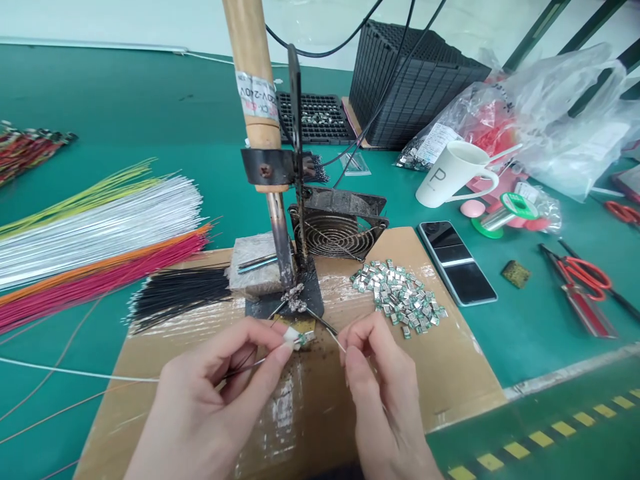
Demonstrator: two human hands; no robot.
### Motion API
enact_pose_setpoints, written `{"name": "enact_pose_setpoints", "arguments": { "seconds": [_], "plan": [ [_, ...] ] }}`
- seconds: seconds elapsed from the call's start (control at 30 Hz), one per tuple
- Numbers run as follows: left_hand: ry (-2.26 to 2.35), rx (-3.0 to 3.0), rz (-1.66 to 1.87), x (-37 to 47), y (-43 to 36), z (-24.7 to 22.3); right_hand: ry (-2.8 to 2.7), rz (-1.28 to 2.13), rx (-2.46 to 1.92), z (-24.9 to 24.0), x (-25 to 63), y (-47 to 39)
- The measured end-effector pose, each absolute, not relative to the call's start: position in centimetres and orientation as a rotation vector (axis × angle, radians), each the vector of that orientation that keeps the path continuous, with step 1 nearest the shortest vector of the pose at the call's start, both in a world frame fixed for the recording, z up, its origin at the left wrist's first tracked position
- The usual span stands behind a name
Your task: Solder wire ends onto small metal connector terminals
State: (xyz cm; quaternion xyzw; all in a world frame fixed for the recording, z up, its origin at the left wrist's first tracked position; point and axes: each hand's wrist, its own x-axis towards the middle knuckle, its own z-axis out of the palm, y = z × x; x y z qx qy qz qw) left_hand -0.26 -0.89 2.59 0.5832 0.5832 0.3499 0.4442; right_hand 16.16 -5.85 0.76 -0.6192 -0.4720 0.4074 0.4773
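My left hand pinches a small circuit board with a metal connector end between thumb and forefinger. White, brown and orange wires trail left from that hand. My right hand is closed at the fingertips on a thin silvery wire, just right of the board. Above both hands stands a soldering iron with a wooden handle, clamped upright on a dark metal stand. Its tip is crusted with solder. A pile of small circuit boards lies on the cardboard beyond my right hand.
Bundles of white wires, red wires and black wires lie left. Behind the iron are a fan and stacked black trays. A phone, mug, solder spool and pliers sit right.
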Motion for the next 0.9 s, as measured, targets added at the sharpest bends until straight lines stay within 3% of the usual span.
{"name": "enact_pose_setpoints", "arguments": {
  "seconds": [0.23, 0.9],
  "plan": [
    [1.553, 1.441, 0.952, 0.8, -0.3, 2.6, -1.181, 0.745, -1.286, 0.1, 15.0, -5.4],
    [1.576, 1.343, 0.951, 0.6, 0.6, 1.4, -1.016, 0.964, -1.291, 0.2, 14.5, -3.5]
  ]
}}
